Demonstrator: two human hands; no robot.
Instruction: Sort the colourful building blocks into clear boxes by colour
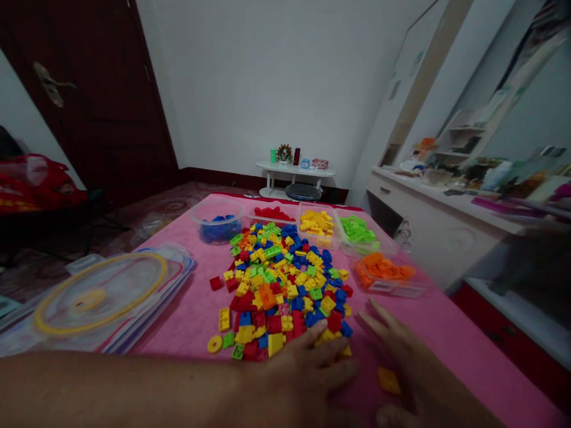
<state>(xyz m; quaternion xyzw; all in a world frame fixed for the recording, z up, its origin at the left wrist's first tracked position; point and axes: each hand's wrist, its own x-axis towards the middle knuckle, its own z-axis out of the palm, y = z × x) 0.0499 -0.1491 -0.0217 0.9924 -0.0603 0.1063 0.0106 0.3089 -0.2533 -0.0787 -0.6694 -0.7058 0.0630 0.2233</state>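
A heap of loose toy building bricks (267,273) in red, yellow, blue, green and orange covers the middle of the pink-covered table. My left hand (307,371) lies over the near right edge of this heap, its fingers spread and touching or just above yellow and blue bricks. To the right of the heap, my right hand (404,348) has its fingers apart, slightly blurred. An orange brick (389,380) sits between its thumb and fingers, apparently on the cloth and not gripped.
Clear plastic containers of sorted bricks line the far side: blue (217,229), red (272,214), yellow (316,223), green (357,230) and orange (386,270). Plastic bags and a yellow-rimmed lid (166,270) lie at the left. A cluttered counter (446,199) stands at the right.
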